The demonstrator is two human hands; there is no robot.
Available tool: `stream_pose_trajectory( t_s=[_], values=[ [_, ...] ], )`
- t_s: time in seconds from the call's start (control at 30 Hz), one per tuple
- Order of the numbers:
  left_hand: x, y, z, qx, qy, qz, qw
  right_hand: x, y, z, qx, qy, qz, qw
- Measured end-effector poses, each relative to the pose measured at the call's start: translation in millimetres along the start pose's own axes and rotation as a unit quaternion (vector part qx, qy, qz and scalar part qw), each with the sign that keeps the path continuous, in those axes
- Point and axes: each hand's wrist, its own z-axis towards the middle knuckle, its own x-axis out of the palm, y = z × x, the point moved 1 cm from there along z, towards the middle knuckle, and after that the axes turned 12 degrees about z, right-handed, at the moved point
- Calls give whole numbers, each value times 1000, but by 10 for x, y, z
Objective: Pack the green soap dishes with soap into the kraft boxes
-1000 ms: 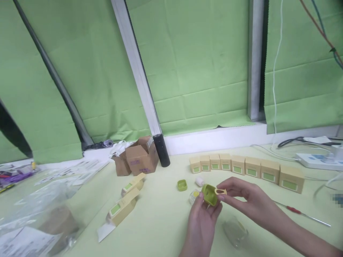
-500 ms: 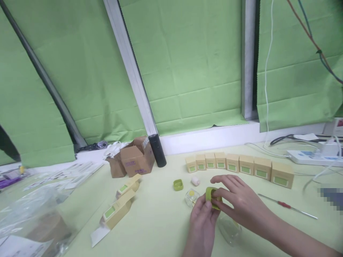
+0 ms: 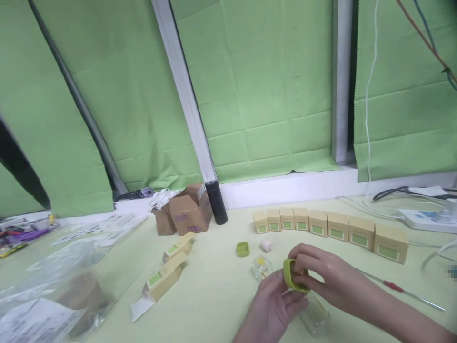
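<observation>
My left hand (image 3: 273, 302) grips the lower left side of a green square cup-like part (image 3: 288, 275). The fingers of my right hand (image 3: 321, 271) reach into its opening; what they pinch there, if anything, is hidden. Below my hands a clear container (image 3: 314, 317) lies on the table. Just left of them is a clear glass piece with a yellow centre (image 3: 262, 267). A small green square cap (image 3: 243, 249) and a whitish-pink rounded piece (image 3: 266, 245) rest behind it.
Several small tan boxes (image 3: 337, 227) stand in a row at the back right. A red-handled metal rod (image 3: 393, 286) lies at the right. Two opened tan boxes (image 3: 166, 277), a brown carton (image 3: 191, 212), a black bottle (image 3: 216, 202) and plastic bags (image 3: 46, 281) are leftward.
The view has shifted, so the scene sits further right. My left hand has turned, its palm more open to view, and my right fingers have curled more inside the green part.
</observation>
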Motion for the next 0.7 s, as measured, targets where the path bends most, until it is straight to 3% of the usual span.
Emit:
stream_pose_trajectory(
  t_s=[0.2, 0.3, 0.4, 0.57, 0.7],
  values=[
    [41, -74, -60, -5, 31, 166, 986, -69, 132, -18, -13, 60, 60, 996],
    [50, -76, -85, 15, 63, 183, 981, -177, 238, -17, 5, 104, 120, 987],
    [54, -74, -97, 38, 58, 179, 981, -235, 303, -37, 25, 142, 171, 975],
    [26, -66, -55, 45, 11, 176, 983, -96, 274, -96, 56, 52, 159, 984],
    [-48, -80, 8, 49, -20, 167, 985, -84, 298, -88, 10, 14, 131, 991]
  ],
)
